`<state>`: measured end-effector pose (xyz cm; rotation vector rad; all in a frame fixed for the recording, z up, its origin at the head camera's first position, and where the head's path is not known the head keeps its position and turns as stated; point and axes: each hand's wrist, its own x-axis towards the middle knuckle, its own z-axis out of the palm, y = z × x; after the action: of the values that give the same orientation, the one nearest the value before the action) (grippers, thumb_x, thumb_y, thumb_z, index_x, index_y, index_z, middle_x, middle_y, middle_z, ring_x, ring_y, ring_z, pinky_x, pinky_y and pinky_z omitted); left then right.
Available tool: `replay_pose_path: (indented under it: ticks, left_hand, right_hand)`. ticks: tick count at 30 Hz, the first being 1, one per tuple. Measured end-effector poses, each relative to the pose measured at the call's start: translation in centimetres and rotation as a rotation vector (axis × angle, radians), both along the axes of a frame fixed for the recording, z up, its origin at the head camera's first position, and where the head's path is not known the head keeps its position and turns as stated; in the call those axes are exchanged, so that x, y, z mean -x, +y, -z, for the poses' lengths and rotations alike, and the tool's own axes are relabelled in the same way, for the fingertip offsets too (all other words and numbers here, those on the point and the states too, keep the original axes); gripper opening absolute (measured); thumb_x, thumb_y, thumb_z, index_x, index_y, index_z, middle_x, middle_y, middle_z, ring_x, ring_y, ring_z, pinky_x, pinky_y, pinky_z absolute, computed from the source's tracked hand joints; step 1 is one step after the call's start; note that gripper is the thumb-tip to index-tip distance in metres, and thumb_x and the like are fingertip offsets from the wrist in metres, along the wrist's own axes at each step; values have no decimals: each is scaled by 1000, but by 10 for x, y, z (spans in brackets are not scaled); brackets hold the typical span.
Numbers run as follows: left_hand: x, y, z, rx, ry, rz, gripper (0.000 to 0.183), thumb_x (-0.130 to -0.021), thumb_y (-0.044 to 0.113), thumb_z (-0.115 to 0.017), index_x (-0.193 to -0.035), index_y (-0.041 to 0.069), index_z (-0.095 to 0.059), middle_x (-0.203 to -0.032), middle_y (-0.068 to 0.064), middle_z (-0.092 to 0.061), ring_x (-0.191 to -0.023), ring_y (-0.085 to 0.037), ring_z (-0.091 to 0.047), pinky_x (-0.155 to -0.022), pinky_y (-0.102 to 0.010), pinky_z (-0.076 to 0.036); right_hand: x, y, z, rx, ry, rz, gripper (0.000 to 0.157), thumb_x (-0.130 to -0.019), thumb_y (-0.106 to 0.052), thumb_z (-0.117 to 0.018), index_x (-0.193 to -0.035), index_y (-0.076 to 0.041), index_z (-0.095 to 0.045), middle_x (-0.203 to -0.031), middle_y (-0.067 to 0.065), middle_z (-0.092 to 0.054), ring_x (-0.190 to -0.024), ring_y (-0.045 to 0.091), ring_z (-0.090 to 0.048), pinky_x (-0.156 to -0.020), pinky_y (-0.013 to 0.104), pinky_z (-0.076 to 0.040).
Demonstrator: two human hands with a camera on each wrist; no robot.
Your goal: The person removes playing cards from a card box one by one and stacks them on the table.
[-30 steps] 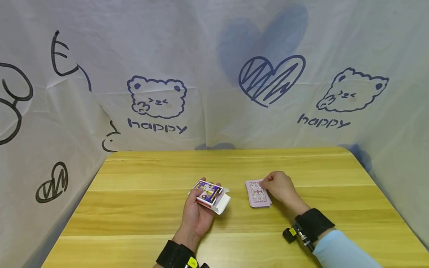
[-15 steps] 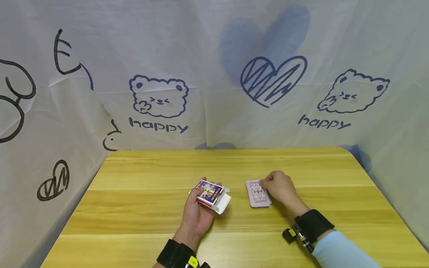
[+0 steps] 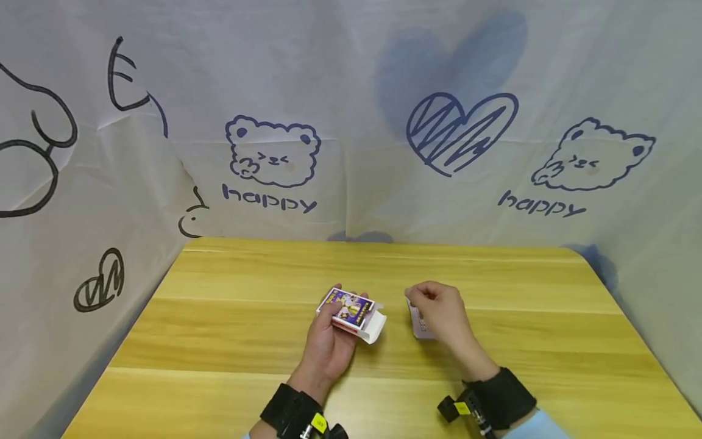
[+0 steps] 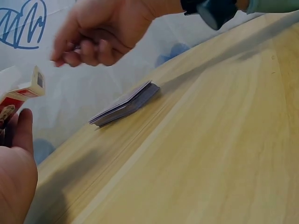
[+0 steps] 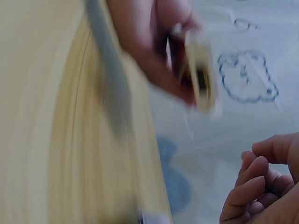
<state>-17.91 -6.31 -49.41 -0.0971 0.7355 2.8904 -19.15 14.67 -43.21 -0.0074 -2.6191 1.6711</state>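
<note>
My left hand [image 3: 331, 353] grips a purple and white playing-card box [image 3: 350, 309], thumb on top. The box's white end flap [image 3: 376, 328] stands out to the right. To its right a deck of playing cards [image 3: 421, 330] lies on the table, partly hidden beneath my right hand [image 3: 445, 312] in the head view. The left wrist view shows the deck [image 4: 122, 108] in a slightly uneven stack, with the right hand [image 4: 105, 35] raised above and apart from it. In the right wrist view, the right hand's fingers [image 5: 247, 196] are curled, and nothing shows between them.
A wood-grain table [image 3: 230, 341] spreads beneath both hands. White cloth [image 3: 362, 177] with drawn bears, hearts and words hangs behind it and at both sides. A camera on a black band [image 3: 488, 399] sits on each wrist.
My right hand has lifted off the deck's upper right corner and moved left over it, toward the box. The left hand still holds the box. The head view has shifted slightly.
</note>
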Motion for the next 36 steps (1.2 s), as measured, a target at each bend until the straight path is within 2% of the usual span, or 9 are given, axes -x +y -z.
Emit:
replay_pose_path:
  ticks: [4,6,12,20,28,36]
  left_hand:
    - [-1,2,0,25,13,-23,59,-96,7,-44,-150,14,-22,-154,-23,-19,-132,-34,-41,-111,-40,-40]
    - [-1,3,-1,45,16,-29,58,-96,6,-43,-150,16,-23,-152,-21,-24,-132,-33,-41,-111,-39,-40]
    - [-2,4,-1,48,38,-31,59,-95,5,-44,-149,17,-22,-149,-20,-28,-133,-33,-40,-112,-38,-39]
    - [-3,2,-1,-18,68,-14,65,-95,1,-42,-152,17,-17,-145,-20,-30,-136,-38,-34,-112,-40,-38]
    - [-4,2,-3,1,127,30,66,-95,3,-45,-152,19,-16,-144,-18,-29,-137,-37,-33,-113,-42,-36]
    - [-5,3,-3,14,128,50,63,-93,4,-49,-149,22,-26,-144,-17,-30,-136,-36,-36,-115,-45,-34]
  right_hand:
    - [-9,-19,0,153,-78,-24,22,-93,-27,-63,-85,-8,-71,-64,15,-54,-49,18,-41,-39,24,-29]
    - [-12,-26,1,196,-116,-35,21,-92,-25,-63,-86,-6,-71,-63,11,-54,-48,16,-41,-39,23,-29]
    - [-17,-36,11,270,-184,-68,17,-90,-18,-65,-83,-3,-71,-65,11,-56,-50,14,-42,-40,22,-31]
    - [-19,-45,24,265,-231,-69,20,-87,-22,-69,-81,-2,-71,-56,3,-50,-46,10,-39,-38,21,-29]
    - [-18,-48,27,276,-218,-54,30,-83,-32,-74,-79,-2,-69,-58,4,-52,-46,12,-40,-38,21,-31]
    - [-19,-49,28,290,-206,-35,24,-84,-24,-74,-77,-1,-68,-53,1,-49,-45,12,-40,-37,21,-30]
